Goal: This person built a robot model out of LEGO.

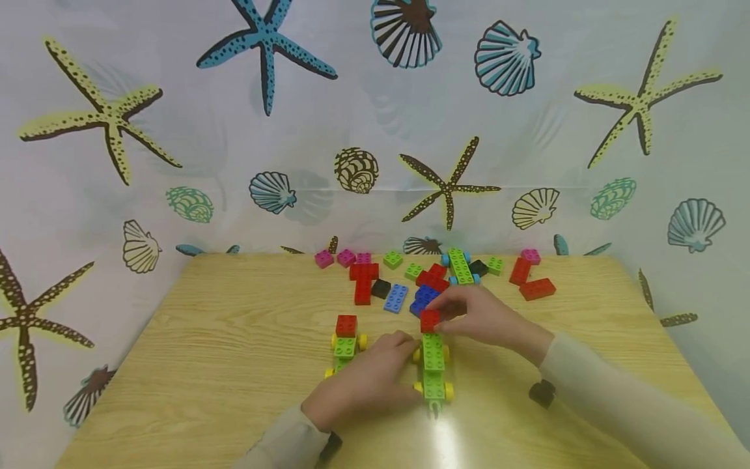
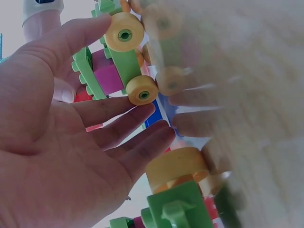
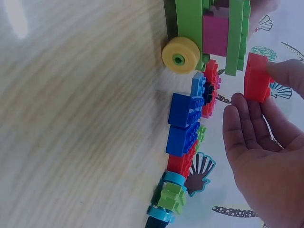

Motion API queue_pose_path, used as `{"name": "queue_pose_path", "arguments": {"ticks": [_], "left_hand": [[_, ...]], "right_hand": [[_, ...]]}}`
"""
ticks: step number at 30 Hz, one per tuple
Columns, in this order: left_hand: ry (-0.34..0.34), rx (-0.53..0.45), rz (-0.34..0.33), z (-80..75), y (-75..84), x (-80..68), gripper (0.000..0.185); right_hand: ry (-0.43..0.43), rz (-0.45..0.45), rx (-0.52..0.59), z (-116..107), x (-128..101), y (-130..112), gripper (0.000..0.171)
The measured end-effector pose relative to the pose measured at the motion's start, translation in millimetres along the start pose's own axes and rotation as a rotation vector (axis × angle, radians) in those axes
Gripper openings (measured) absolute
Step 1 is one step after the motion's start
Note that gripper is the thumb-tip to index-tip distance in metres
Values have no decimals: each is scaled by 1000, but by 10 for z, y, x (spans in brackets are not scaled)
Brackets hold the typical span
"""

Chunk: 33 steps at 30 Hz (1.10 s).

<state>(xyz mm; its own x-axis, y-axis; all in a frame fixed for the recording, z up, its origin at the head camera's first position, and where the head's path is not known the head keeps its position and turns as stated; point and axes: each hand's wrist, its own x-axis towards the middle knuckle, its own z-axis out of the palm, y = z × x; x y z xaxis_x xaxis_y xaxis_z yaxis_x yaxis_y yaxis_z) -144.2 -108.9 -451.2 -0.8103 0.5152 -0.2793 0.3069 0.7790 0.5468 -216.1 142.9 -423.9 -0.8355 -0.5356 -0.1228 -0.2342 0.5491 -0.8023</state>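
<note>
A wooden table (image 1: 234, 365) stands before a seashell curtain (image 1: 176, 130). The right hand (image 1: 483, 319) pinches a red brick (image 1: 430, 320) over the green car (image 1: 434, 370); the left hand (image 1: 366, 381), fingers relaxed, touches it. Loose bricks (image 1: 410, 280) crowd the far edge.

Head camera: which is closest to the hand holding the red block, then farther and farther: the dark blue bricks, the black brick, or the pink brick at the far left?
From the right hand:
1. Dark blue bricks, just beyond its fingers.
2. Black brick, farther left.
3. Pink brick, far left at the table's back edge.

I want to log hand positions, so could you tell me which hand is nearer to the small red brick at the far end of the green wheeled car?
The right hand pinches the red brick. The left hand rests lower, beside the green car.
</note>
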Motion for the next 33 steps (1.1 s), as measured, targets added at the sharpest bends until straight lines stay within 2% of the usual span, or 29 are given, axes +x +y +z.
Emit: {"name": "queue_pose_path", "arguments": {"ticks": [9, 17, 28, 33], "left_hand": [[10, 11, 19, -8, -9, 29, 90], [5, -2, 6, -15, -4, 14, 91], [10, 16, 23, -13, -13, 26, 91], [12, 23, 29, -15, -8, 32, 92]], "right_hand": [[18, 6, 6, 70, -147, 96, 31], [3, -42, 40, 109, -169, 162, 32], [-19, -26, 67, 110, -194, 165, 33], [-20, -5, 113, 133, -207, 170, 30]]}}
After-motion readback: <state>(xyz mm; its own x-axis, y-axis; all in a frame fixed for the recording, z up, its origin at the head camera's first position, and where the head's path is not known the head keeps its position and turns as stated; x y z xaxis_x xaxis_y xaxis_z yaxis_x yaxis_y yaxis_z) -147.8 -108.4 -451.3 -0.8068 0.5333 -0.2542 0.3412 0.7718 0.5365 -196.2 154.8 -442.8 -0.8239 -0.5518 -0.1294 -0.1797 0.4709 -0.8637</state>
